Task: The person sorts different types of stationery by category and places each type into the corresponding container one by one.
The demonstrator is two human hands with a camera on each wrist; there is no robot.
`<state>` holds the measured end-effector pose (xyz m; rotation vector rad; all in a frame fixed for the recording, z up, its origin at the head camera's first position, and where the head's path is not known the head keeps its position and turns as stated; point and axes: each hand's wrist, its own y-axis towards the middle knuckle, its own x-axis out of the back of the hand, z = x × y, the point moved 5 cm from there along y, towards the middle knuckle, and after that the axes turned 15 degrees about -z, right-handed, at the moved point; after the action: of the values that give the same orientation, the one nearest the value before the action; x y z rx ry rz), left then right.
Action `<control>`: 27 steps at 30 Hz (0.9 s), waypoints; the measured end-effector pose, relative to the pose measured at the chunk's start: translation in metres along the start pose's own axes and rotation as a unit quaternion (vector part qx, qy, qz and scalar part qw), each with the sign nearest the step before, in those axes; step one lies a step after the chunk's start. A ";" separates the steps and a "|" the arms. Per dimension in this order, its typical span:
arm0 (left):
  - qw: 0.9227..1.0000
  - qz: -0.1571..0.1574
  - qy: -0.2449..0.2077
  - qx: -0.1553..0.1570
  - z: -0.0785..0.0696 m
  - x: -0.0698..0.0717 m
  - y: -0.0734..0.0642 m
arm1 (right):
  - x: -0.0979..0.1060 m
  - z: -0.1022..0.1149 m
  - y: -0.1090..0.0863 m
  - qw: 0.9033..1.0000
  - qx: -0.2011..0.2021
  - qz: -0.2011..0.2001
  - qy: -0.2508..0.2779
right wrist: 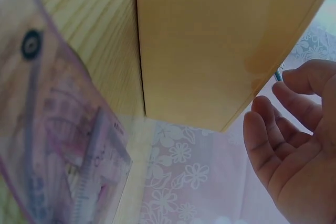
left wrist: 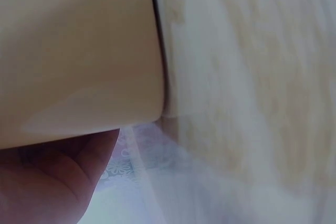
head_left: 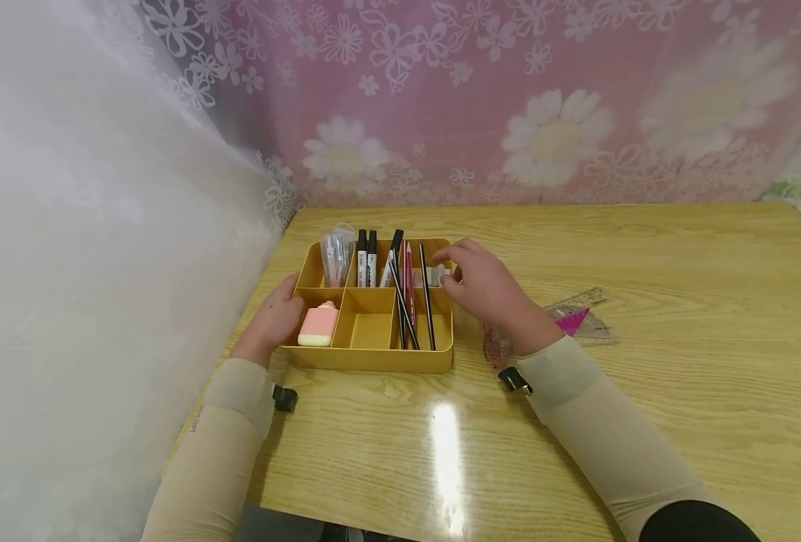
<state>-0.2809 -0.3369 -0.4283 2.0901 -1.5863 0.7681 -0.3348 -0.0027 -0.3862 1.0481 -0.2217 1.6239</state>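
A yellow desk organizer (head_left: 373, 360) with several compartments stands on the table. My left hand (head_left: 275, 320) grips its left wall, with the thumb at the rim. Over the back right compartment is my right hand (head_left: 485, 290), its fingers bent and parted with nothing between them. White erasers (head_left: 436, 274) lie in that compartment below the fingertips. Pencils (head_left: 429, 301) lean across the right side, near the right hand. At front left, close to the left hand, sits a pink and cream bottle (head_left: 319, 325). In the right wrist view the fingers (right wrist: 257, 129) are right at the organizer's rim.
Black-capped markers (head_left: 372, 260) and a clear pouch (head_left: 337, 256) stand in the back compartments. Right of the organizer, partly under the right forearm, lie clear rulers (head_left: 593, 299) and a magenta set square (head_left: 571, 322). A white curtain (head_left: 116, 226) hangs along the left.
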 end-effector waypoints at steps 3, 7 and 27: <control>1.000 0.002 -0.006 0.000 0.000 -0.001 0.000 | 0.001 -0.001 0.001 1.000 0.004 0.002 -0.009; 1.000 0.001 -0.005 -0.005 0.000 -0.002 0.000 | 0.003 -0.003 0.001 1.000 0.010 0.008 -0.018; 1.000 0.000 0.010 -0.007 0.000 0.000 0.000 | 0.048 -0.059 -0.018 0.995 -0.052 0.080 -0.031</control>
<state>-0.2806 -0.3369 -0.4284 2.0661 -1.5769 0.7746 -0.3475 0.0737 -0.3931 1.0226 -0.4370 1.7045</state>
